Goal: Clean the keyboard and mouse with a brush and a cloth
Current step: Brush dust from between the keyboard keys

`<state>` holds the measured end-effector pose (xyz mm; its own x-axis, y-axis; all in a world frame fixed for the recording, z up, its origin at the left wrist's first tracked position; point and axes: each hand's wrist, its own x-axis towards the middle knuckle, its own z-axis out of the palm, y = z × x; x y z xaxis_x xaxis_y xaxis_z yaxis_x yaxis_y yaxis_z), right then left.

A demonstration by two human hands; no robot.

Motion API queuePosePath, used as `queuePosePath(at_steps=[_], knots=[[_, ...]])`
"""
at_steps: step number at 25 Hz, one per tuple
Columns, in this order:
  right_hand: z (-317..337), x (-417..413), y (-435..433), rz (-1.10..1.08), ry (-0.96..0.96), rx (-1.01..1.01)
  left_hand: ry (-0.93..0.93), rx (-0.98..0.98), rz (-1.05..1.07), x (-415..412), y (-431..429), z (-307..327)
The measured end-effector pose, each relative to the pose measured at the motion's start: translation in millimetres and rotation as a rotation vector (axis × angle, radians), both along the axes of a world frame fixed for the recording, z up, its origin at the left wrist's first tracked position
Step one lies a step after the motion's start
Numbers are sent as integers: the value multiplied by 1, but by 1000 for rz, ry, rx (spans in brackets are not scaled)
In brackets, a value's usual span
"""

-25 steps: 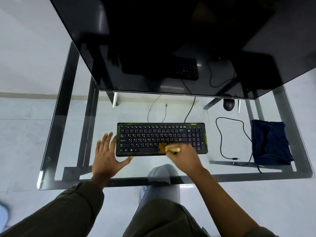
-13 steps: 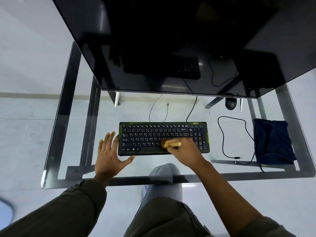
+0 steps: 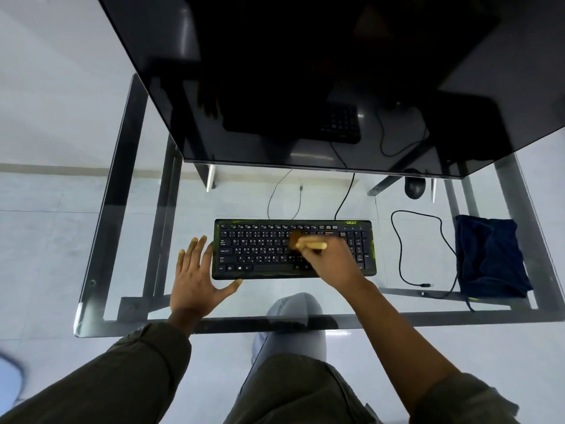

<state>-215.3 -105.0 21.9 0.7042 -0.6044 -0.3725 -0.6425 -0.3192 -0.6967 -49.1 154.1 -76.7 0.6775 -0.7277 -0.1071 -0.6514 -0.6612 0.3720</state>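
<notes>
- Olive sleeves and a grey-clad knee sit nearest, below the front edge of the glass surface [image 3: 137, 240].
- The left hand [image 3: 195, 280] lies flat on the glass with its fingers straight and spread. Its forefinger side touches the left end of the black keyboard [image 3: 253, 255], and the thumb lies by the front edge, so it looks to be bracing the board.
- To the right of those fingers, the right hand [image 3: 333, 264] has its fingers clamped round the pale wooden handle of the brush [image 3: 305, 244]. The brown bristles are blurred over the upper middle key rows.
- The step in hand seems to be brushing the keys. Doing it well likely calls for short, light strokes along each row, with the bristle tips working into the gaps and driving dust toward one edge. The left palm should press down so the board does not slide on the glass. The number pad beside the right wrist will want its own pass.
- A loose cable [image 3: 393, 234] loops on the glass to the right of the brush fingers and is worth avoiding.
- The dark blue cloth [image 3: 489, 258] lies folded well to the right of those fingers, with no hand on it.
- The mouse [image 3: 415, 187] sits beyond and to the right of them, partly under the lower edge of the black monitor [image 3: 305, 71].
- No container shows, and everything rests straight on the glass.
</notes>
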Motion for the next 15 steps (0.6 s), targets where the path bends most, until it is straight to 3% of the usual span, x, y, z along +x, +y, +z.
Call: queuePosePath(at_steps=[2,5,9,12,13,15], knots=[[1,2,3,114,34,100,0,4,-1,2,2,0],[2,5,-7,-150,-20,-68,7,5,1,0,1,0],[3,12,0,200,104,123,4,6,1,1,2,-1],[6,17,-4,-60,12,-31,4,12,0,-3,0,0],[6,20,-5,-64,5,-48,1,7,2,-3,0,0],[5,25,1,147,53,61,-3,-6,5,0,2,-1]])
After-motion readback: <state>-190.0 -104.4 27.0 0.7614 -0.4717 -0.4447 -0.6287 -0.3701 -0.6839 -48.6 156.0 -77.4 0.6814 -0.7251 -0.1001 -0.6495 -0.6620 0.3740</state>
